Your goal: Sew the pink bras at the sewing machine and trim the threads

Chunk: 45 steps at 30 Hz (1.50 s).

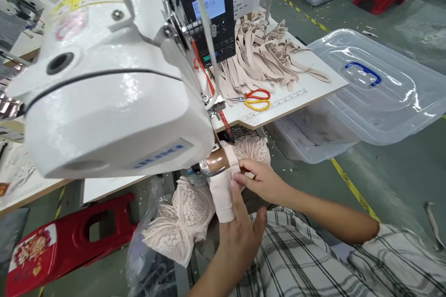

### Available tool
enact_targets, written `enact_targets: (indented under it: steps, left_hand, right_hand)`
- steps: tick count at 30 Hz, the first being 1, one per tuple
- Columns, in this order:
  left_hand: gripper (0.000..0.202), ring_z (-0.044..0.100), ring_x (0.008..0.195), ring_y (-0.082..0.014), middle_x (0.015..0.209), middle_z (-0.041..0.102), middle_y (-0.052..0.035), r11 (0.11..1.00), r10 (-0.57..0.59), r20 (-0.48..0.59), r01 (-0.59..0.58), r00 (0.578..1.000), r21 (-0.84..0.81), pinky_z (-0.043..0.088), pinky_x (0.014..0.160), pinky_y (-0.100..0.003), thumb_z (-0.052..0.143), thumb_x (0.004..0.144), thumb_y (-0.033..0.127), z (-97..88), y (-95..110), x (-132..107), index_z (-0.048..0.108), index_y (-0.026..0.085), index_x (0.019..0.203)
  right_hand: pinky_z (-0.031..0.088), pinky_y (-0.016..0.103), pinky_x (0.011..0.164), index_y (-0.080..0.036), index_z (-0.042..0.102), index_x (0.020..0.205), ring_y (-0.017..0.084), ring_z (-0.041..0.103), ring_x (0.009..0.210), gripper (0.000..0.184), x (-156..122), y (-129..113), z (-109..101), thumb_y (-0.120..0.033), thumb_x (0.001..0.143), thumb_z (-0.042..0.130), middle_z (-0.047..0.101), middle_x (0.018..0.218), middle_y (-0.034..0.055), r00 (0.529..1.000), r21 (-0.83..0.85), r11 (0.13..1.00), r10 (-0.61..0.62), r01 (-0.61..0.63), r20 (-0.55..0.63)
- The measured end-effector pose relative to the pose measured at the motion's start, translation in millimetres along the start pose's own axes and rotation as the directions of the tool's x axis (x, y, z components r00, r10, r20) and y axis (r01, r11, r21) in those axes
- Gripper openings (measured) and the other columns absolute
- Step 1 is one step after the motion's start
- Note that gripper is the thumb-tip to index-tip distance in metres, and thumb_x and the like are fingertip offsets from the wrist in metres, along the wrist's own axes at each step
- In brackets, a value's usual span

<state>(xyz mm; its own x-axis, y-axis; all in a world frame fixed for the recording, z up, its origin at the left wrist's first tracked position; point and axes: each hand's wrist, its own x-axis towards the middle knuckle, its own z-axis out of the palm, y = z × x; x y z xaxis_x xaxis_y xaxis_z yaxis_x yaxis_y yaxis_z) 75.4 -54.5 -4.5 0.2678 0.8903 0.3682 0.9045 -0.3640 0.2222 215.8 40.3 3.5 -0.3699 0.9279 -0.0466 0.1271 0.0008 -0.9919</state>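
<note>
A beige lace bra lies at the sewing head, its cups (193, 209) hanging to the left and its smooth band (222, 195) drawn over the narrow machine arm (216, 161). More lace (256, 148) of the same colour shows behind my right hand (263, 180), whose thumb and fingertips pinch the band's right edge. From below, my left hand (240, 232) rests against the band with its index finger stretched along it and its thumb spread away. Its other fingers are partly hidden. The white sewing machine (118, 120) hides the needle area.
Beige fabric strips (258, 55) are heaped on the white table (292, 104), near red-and-yellow scissors (258, 100). A control panel (209, 18) stands beside the machine. To the right is a plastic bin with a clear lid (390, 88). A red stool (73, 241) occupies the lower left.
</note>
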Motion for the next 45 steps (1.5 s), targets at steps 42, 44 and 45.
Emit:
enact_targets:
  steps: [42,44,45]
  left_hand:
    - [0.037,0.049,0.057,-0.0134,0.059,0.055,0.0015,0.340,-0.341,0.572,0.665,0.746,-0.665,0.037,0.057,-0.026,0.045,0.092,0.042,-2.7,-58,21,0.053,0.021,0.063]
    - [0.037,0.049,0.057,-0.0133,0.058,0.055,0.0016,0.283,-0.337,0.583,0.670,0.740,-0.687,0.037,0.058,-0.026,0.046,0.092,0.043,-2.2,-59,22,0.053,0.021,0.063]
    - [0.037,0.048,0.057,-0.0132,0.058,0.055,0.0018,0.256,-0.337,0.587,0.672,0.736,-0.695,0.037,0.058,-0.026,0.046,0.092,0.044,-1.8,-59,22,0.053,0.021,0.063]
  right_hand:
    - [0.055,0.031,0.076,-0.019,0.068,0.090,0.019,0.065,0.092,0.021,10,25,3,-0.032,0.098,0.053,0.069,0.095,0.0094,0.760,-0.621,0.470,-0.544,0.627,0.355]
    - [0.054,0.029,0.074,-0.020,0.069,0.090,0.016,0.065,0.087,0.019,11,30,5,-0.031,0.098,0.055,0.070,0.090,0.0066,0.723,-0.613,0.453,-0.622,0.647,0.303]
    - [0.053,0.028,0.073,-0.021,0.070,0.092,0.015,0.065,0.084,0.016,11,31,6,-0.028,0.097,0.057,0.071,0.088,0.0052,0.694,-0.617,0.432,-0.666,0.658,0.275]
